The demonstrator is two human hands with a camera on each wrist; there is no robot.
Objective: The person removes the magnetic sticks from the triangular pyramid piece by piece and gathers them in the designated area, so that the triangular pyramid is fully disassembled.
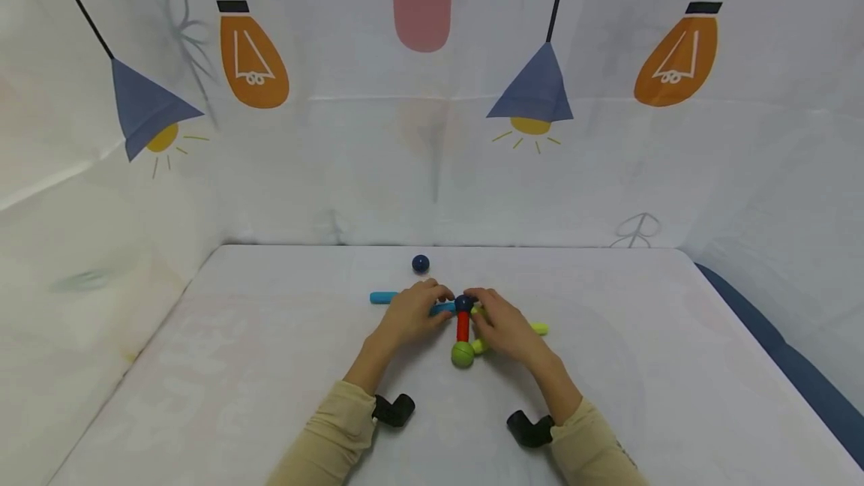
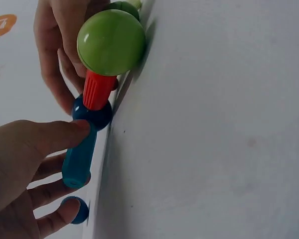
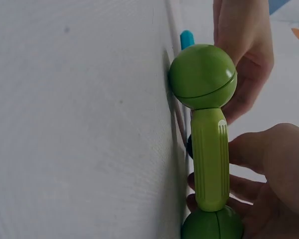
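My left hand (image 1: 410, 312) pinches a light-blue rod (image 2: 80, 159) between thumb and fingers. The rod's end meets a dark blue ball (image 1: 463, 303). On the ball's other side my right hand (image 1: 505, 327) grips it, fingertips curled at its edge, beside a yellow-green piece. From that ball a ribbed red rod (image 1: 462, 327) leads toward the body to a light green ball (image 1: 462, 354). A ribbed yellow-green rod (image 3: 210, 159) joins the light green ball to a darker green ball (image 3: 212, 225), which the right hand hides in the head view.
A loose dark blue ball (image 1: 421, 264) lies near the table's far edge. Left of the left hand a blue rod (image 1: 383, 297) shows; a yellow-green rod end (image 1: 540, 328) sticks out past the right hand. The white table (image 1: 270, 366) meets a printed cloth backdrop (image 1: 364, 171).
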